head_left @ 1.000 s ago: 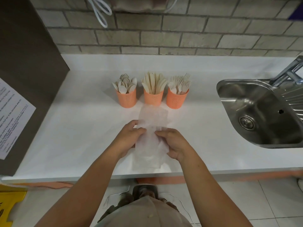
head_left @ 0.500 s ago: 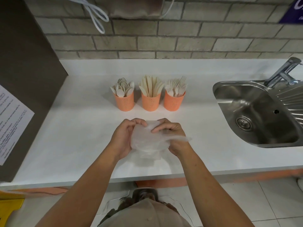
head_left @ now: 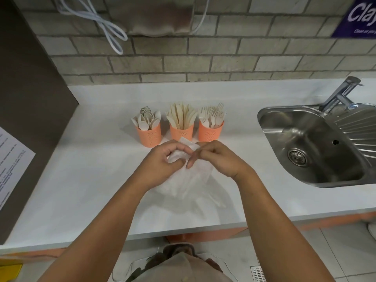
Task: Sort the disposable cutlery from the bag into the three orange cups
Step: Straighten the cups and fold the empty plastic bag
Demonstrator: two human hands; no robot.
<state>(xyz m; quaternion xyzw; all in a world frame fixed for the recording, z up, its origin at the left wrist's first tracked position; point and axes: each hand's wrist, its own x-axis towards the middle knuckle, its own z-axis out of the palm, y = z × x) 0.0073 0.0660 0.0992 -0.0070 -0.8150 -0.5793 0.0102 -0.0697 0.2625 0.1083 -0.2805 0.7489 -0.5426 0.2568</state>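
Looks down past a beige shirt front [head_left: 179, 267] to two bare forearms stretched forward over the near edge of a white counter [head_left: 81, 180]. Bends both wrists inward, bringing the hands together above the middle of the counter.

Curls the left hand [head_left: 162, 157] round the bunched top of a clear plastic bag [head_left: 189, 180], thumb below, fingers folded over. Pinches that same bunched top from the other side with the right hand [head_left: 219, 157] – fingers curled, one finger pointing down against the plastic. Leaves the rest of the bag sagging onto the counter beneath the hands. Contents too faint to tell.

Just beyond the knuckles, a row of three orange cups standing upright on the counter, close side by side: left cup [head_left: 149, 135] full of spoons [head_left: 146, 119], middle cup [head_left: 181, 133] full of knives [head_left: 181, 116], right cup [head_left: 210, 133] full of forks [head_left: 212, 117] – all handle-down.

Off to the right, well apart from the cups, a steel sink [head_left: 305, 143] set into the counter, with a tap [head_left: 341, 92] at its far side. On the left, a brown panel [head_left: 30, 78] bearing a printed sheet [head_left: 12, 165].

Farthest back, a grey brick wall [head_left: 203, 64], a looped white cable [head_left: 105, 23] hanging against it, and a purple sign [head_left: 360, 17] in the top right corner.
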